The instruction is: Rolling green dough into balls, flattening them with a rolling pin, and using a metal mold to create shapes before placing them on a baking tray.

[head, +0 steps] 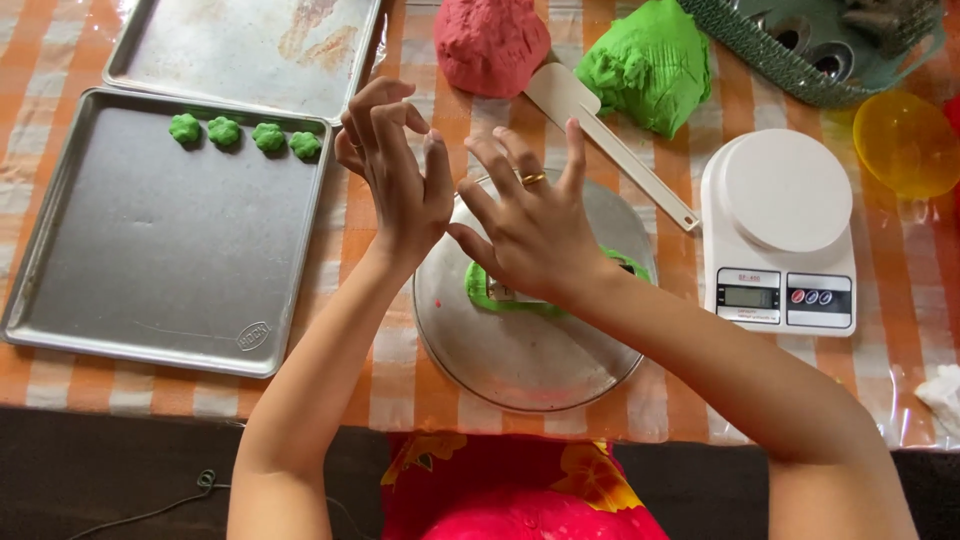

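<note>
left hand (395, 170) spread, empty | right hand (530, 220) spread over green dough (480, 285) | round plate (520, 360)

Green dough (478, 283) on the round metal plate (520, 370) is largely hidden beneath the right hand (525, 235). At 1 o'clock, the green basket (790, 75) is cut off by the top edge; its contents are indistinct.

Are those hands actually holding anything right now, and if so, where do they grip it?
Nothing that shows. The left hand and right hand hover with fingers spread above the round metal plate and its green dough.
</note>
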